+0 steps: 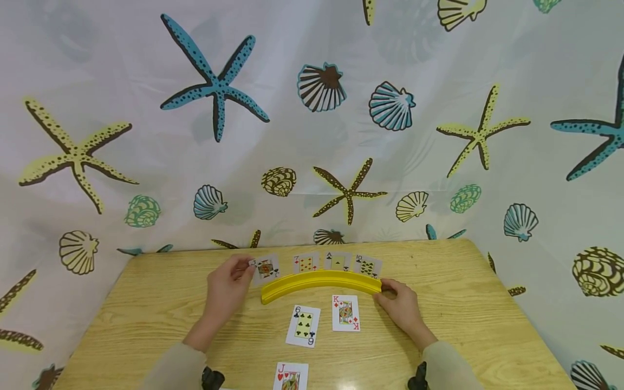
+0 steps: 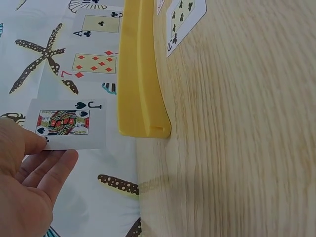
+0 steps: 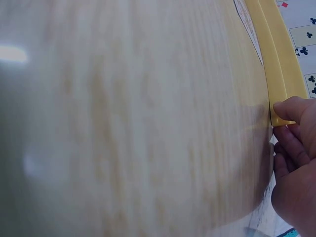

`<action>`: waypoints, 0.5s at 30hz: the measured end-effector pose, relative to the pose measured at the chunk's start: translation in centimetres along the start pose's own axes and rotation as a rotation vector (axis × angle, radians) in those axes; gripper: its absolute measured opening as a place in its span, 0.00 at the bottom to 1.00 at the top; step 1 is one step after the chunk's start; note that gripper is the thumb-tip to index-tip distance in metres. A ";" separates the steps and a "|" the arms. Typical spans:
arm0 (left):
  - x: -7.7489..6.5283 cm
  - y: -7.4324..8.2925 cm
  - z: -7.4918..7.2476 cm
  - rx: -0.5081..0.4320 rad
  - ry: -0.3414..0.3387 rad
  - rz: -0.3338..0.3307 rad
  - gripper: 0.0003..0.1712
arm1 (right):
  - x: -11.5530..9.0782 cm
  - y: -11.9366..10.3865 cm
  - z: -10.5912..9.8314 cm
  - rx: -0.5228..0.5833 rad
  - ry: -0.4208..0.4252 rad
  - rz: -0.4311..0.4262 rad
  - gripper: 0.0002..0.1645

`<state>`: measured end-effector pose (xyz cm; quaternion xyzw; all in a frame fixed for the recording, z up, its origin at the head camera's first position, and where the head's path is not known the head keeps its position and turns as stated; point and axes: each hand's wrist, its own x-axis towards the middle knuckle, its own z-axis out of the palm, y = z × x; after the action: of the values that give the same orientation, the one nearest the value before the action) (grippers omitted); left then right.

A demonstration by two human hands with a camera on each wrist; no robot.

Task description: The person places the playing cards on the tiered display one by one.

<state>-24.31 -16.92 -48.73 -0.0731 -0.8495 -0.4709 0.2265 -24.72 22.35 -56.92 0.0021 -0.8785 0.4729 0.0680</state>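
My left hand (image 1: 228, 287) pinches the jack of spades (image 1: 266, 269) by its left edge, thumb on the face and fingers behind. The card is upright by the left end of a curved yellow card holder (image 1: 317, 280); a narrow gap shows between them in the left wrist view. Standing in the holder are the seven of diamonds (image 1: 306, 264), the ace of clubs (image 1: 337, 261) and the ten of clubs (image 1: 368, 266). At the holder's right end, my right hand (image 1: 402, 307) grips it, with the thumb (image 3: 291, 108) on its front.
Face up before the holder lie the six of clubs (image 1: 303, 326) and the king of diamonds (image 1: 345, 313). Nearer me is the jack of hearts (image 1: 291, 376), cut off by the frame. A patterned cloth (image 1: 292, 141) hangs behind the wooden table (image 1: 439, 271).
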 end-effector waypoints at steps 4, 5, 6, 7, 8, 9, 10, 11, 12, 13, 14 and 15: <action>0.1 -0.2 0.6 0.001 -0.002 0.016 0.10 | 0.0 0.0 0.0 -0.001 -0.002 0.003 0.26; 0.1 -0.3 0.7 0.002 -0.002 0.019 0.10 | 0.0 0.0 0.0 -0.002 -0.003 0.003 0.26; 0.2 -0.3 0.9 0.000 -0.001 0.022 0.10 | 0.0 0.1 0.0 -0.003 -0.004 0.004 0.26; 0.2 -0.3 1.0 0.000 0.000 0.026 0.10 | 0.0 0.1 0.0 -0.005 -0.004 0.006 0.26; 0.2 -0.3 1.2 -0.001 0.000 0.027 0.09 | 0.0 0.1 0.0 -0.004 -0.004 0.008 0.26; 0.2 -0.3 1.3 -0.002 0.001 0.027 0.09 | 0.0 0.0 0.0 -0.004 -0.004 0.009 0.26; 0.2 -0.3 1.4 -0.003 -0.002 0.023 0.09 | 0.0 0.0 0.0 -0.005 -0.004 0.009 0.26; 0.2 -0.3 1.5 -0.005 -0.003 0.020 0.09 | 0.0 0.0 0.0 -0.003 -0.005 0.011 0.26; 0.2 -0.3 1.6 -0.005 -0.004 0.016 0.09 | 0.0 0.0 0.0 -0.002 -0.006 0.012 0.26; 0.2 -0.4 1.7 -0.004 -0.007 0.013 0.09 | 0.0 0.0 0.0 0.001 -0.006 0.012 0.25; 0.2 -0.4 1.8 -0.003 -0.010 0.011 0.09 | 0.0 0.0 0.0 0.004 -0.006 0.012 0.25; 0.2 -0.4 1.8 -0.002 -0.011 0.012 0.09 | 0.1 0.0 0.0 0.004 -0.006 0.012 0.25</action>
<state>-25.18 -15.64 -49.77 -0.0809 -0.8500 -0.4697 0.2244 -24.78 22.37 -56.90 -0.0015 -0.8778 0.4750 0.0625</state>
